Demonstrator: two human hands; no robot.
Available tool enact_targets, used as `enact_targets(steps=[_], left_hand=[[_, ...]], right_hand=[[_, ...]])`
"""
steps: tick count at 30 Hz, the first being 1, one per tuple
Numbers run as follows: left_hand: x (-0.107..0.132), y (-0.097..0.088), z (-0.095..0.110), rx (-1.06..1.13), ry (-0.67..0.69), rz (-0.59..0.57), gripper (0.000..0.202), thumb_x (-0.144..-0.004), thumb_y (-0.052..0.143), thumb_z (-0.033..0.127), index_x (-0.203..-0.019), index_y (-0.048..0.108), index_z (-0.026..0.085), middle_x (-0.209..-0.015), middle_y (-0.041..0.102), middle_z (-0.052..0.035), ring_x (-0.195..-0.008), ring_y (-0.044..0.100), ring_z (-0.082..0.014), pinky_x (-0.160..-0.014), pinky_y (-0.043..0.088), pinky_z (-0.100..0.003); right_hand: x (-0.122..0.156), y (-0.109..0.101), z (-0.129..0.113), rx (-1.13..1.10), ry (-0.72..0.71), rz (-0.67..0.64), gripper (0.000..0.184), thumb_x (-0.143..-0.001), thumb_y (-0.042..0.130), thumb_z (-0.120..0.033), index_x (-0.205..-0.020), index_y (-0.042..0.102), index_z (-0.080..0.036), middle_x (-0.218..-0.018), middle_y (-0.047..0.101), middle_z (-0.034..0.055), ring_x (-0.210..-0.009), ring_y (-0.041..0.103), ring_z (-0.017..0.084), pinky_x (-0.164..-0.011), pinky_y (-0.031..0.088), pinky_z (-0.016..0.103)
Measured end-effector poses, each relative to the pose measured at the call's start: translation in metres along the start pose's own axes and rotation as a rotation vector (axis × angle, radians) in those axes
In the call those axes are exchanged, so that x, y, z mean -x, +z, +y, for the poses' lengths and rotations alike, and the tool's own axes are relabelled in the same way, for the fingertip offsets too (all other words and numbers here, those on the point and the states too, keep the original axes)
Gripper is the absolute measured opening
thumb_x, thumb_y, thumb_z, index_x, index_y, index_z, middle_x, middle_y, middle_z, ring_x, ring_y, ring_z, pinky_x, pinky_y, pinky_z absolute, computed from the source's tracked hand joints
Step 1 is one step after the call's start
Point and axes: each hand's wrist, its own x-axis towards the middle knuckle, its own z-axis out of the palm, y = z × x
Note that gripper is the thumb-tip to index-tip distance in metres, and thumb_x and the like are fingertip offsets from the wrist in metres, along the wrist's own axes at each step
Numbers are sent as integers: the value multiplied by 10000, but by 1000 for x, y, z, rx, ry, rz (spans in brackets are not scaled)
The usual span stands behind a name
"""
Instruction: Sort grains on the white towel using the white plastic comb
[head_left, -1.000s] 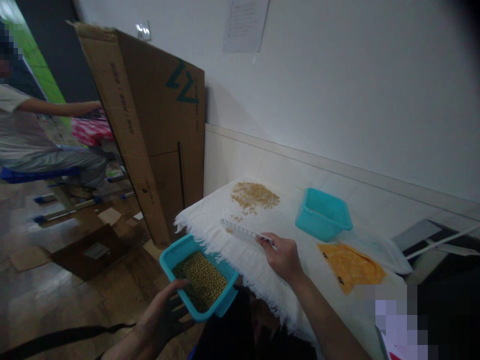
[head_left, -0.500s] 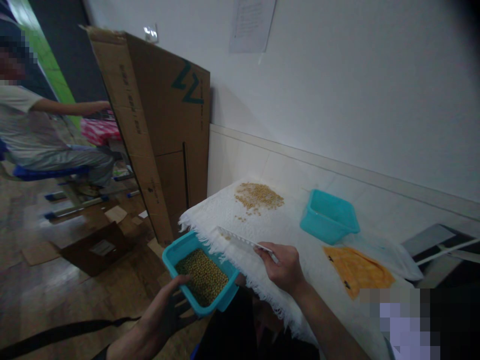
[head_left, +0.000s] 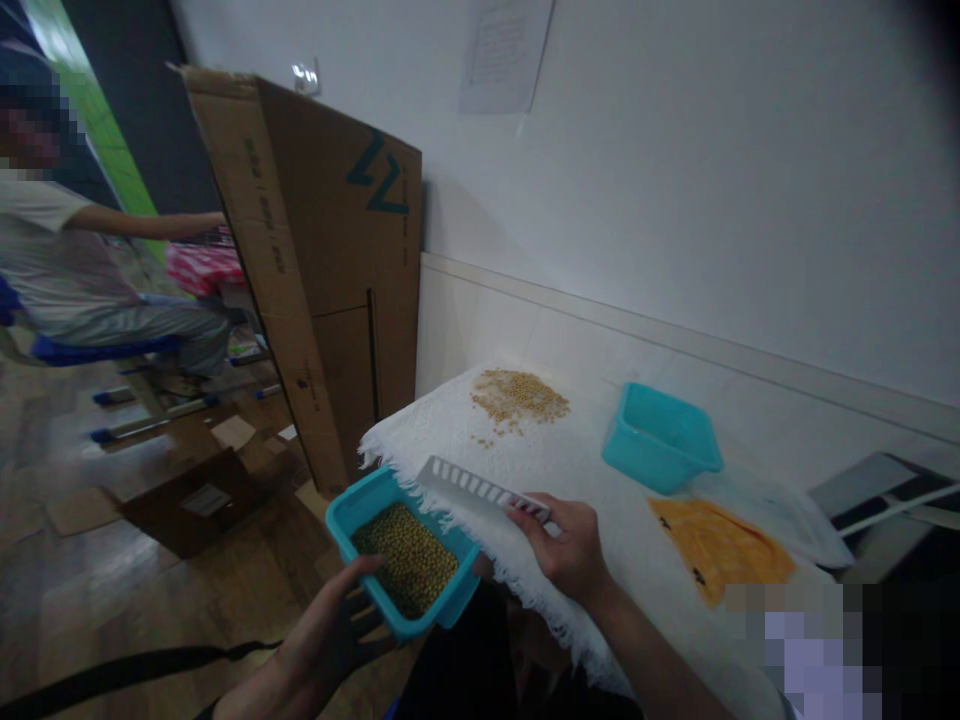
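Note:
My left hand [head_left: 326,625] grips the near left side of a turquoise plastic basket [head_left: 339,522], thumb over the rim and fingers beneath. Yellowish soybeans [head_left: 409,560] fill its lower part. It is held at the table's fringed edge. In my right hand [head_left: 566,545] is a white plastic strip with a row of slots [head_left: 472,487], pinched at its right end. The strip hangs over the cloth edge beside the basket's far rim, its slotted side tilted up. More soybeans [head_left: 521,395] lie loosely spread on the white cloth [head_left: 442,425].
A second turquoise basket [head_left: 660,440] stands against the wall, with an orange cloth [head_left: 724,545] and clear plastic bag [head_left: 787,510] nearby. A tall cardboard box [head_left: 337,260] rises at the left. Beyond it sits another person [head_left: 82,260]. Cardboard pieces [head_left: 184,500] lie on the floor.
My right hand has rotated the white strip from edge-on, so its slotted side now shows. The few beans seen by the strip earlier are no longer visible. My left hand and basket stay nearly still.

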Motion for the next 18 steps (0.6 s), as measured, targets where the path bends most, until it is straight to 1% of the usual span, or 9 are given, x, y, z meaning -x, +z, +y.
enact_targets(steps=[3,5,7,9,12,15,18], left_hand=[[-4,-1,0,-15,-34,22,641,-623,906,392,-1190,656,230,-1210,771,-175,-1165,718,-439,-989,565,-564],[-5,-1,0,-27,-44,16,647,-628,903,398,-1199,654,222,-1217,770,-174,-1150,728,-428,-982,571,-553],[-5,0,1,-41,-50,3,641,-635,898,412,-1195,662,208,-1211,773,-181,-1139,734,-423,-976,576,-544],[-4,0,1,-48,-55,0,638,-631,899,425,-1183,674,197,-1184,782,-188,-1130,736,-429,-970,578,-541],[-4,0,1,-38,-42,-3,649,-619,903,417,-1188,677,202,-1157,789,-181,-1137,732,-437,-970,576,-543],[-4,-1,1,-57,-39,25,617,-632,894,400,-1177,675,211,-1114,793,-169,-1102,745,-430,-948,586,-543],[-3,1,1,-65,-44,38,575,-655,886,399,-1150,674,197,-1086,793,-168,-1046,765,-413,-921,601,-533]], right_hand=[[-4,-2,21,133,109,106,266,-1003,616,-362,-894,766,-172,-702,789,46,-560,748,178,-544,542,215],[-6,-2,37,283,136,175,358,-1027,574,-424,-907,775,-154,-684,784,69,-535,737,191,-520,513,229],[-6,-1,50,415,136,188,444,-1053,512,-466,-910,786,-147,-656,772,80,-502,718,195,-499,475,240],[-5,1,57,494,122,157,492,-1076,456,-471,-915,793,-151,-650,768,86,-495,709,190,-500,449,243],[-2,3,59,532,105,100,493,-1088,432,-445,-917,796,-159,-653,767,82,-497,700,181,-509,429,245],[2,2,55,522,88,87,475,-1087,446,-431,-914,794,-158,-639,760,69,-498,699,176,-514,427,245],[4,0,51,501,69,82,468,-1088,456,-428,-909,793,-157,-628,754,54,-499,704,171,-520,434,241]])
